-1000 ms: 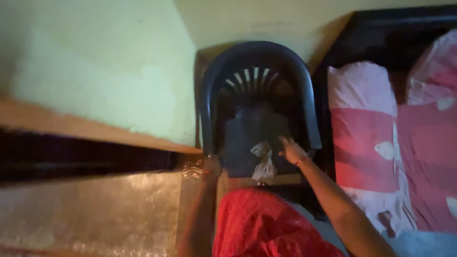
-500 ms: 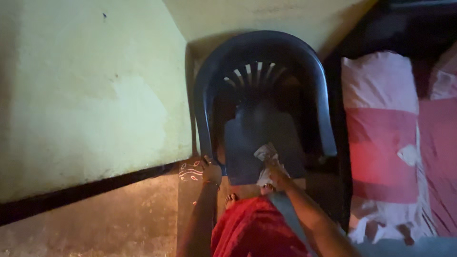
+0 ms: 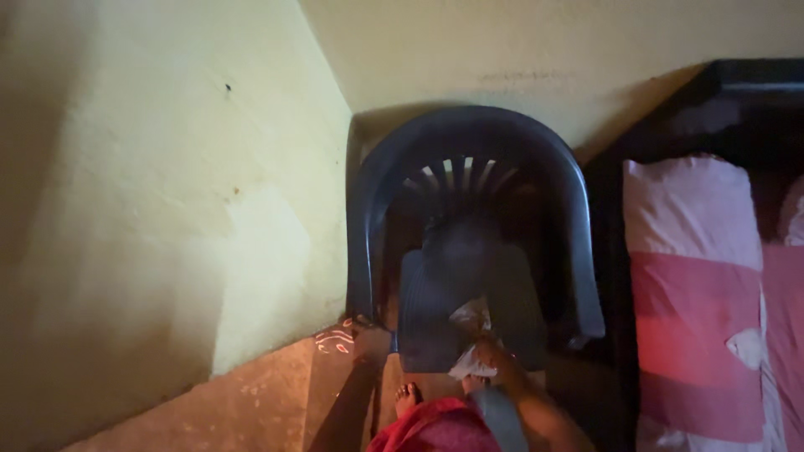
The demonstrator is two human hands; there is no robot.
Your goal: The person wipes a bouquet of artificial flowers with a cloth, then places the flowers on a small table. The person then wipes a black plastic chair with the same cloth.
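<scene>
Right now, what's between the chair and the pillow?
In the head view, only the bed's dark frame lies between the chair and the pillow.

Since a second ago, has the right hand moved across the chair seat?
Yes. The right hand has slid from the seat's right side toward its front edge, onto the pale cloth on the dark chair.

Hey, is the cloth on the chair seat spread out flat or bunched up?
Bunched up. The pale cloth sits crumpled near the dark chair seat's front edge, gripped in the right hand.
</scene>
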